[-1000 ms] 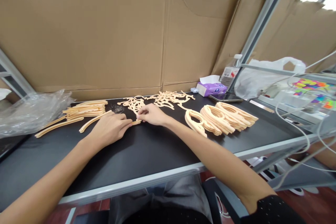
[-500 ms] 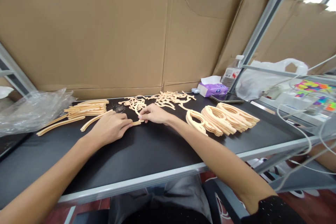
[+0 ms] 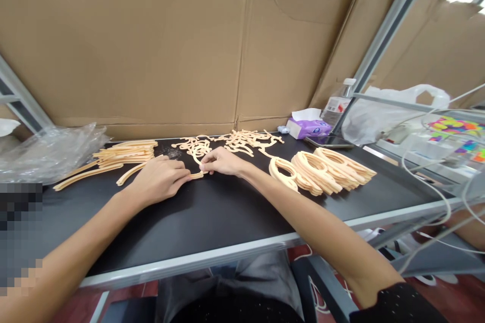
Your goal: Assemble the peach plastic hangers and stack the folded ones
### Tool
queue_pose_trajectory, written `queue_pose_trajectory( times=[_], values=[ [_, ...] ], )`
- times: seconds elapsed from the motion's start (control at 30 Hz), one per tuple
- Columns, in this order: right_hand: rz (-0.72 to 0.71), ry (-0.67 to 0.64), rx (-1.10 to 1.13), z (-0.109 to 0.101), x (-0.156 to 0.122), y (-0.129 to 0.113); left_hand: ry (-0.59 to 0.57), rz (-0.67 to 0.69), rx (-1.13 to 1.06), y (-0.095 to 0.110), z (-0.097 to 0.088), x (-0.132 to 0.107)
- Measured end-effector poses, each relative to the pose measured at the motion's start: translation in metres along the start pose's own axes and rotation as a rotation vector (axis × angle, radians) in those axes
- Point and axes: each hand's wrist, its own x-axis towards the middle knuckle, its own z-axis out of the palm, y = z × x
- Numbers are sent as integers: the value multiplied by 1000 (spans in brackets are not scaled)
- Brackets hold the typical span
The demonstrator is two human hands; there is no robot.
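My left hand (image 3: 161,180) is closed around a curved, cream-coloured strip (image 3: 196,175), whose right end sticks out past the fingertips just above the black tabletop. Pinched between thumb and fingers of my right hand (image 3: 220,162) is a thin curved cream piece (image 3: 196,158), which meets the end of that strip. Whether the two are joined cannot be seen. Another part of a curved strip (image 3: 131,174) shows to the left of my left hand. Behind my right hand lies a loose heap of thin curly cream pieces (image 3: 242,142).
A stack of long cream strips (image 3: 127,154) lies on the left, beside clear plastic wrap (image 3: 56,154). Ring-headed cream pieces (image 3: 316,169) lean in rows on the right. Farther back are a purple tissue pack (image 3: 308,127), a dark tablet (image 3: 329,141) and a bottle (image 3: 337,106). Cardboard (image 3: 151,45) stands behind.
Both hands keep their hold on the same pieces, and their position barely differs. The view has shifted slightly.
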Motion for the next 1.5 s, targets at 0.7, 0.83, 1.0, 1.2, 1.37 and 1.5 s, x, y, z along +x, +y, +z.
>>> queue_pose_trajectory(
  times=[0.7,0.83,1.0,1.2,1.37,1.5],
  values=[
    [6,-124,-43,-3,-1,-6,-77,-44,-76,-1,-2,4],
    [33,-126,-60,-3,-1,-9,-81,-93,-80,1,-3,3],
    [50,-142,8,-3,-3,-13,-99,-112,-120,2,-4,3],
    [47,-168,32,-4,-5,-14,-125,-154,-187,1,-6,5],
    [7,-190,-11,-7,-5,-10,-143,-168,-227,1,-8,6],
    [-32,-185,-77,-8,-3,-7,-154,-204,-275,0,-9,7]
  ],
)
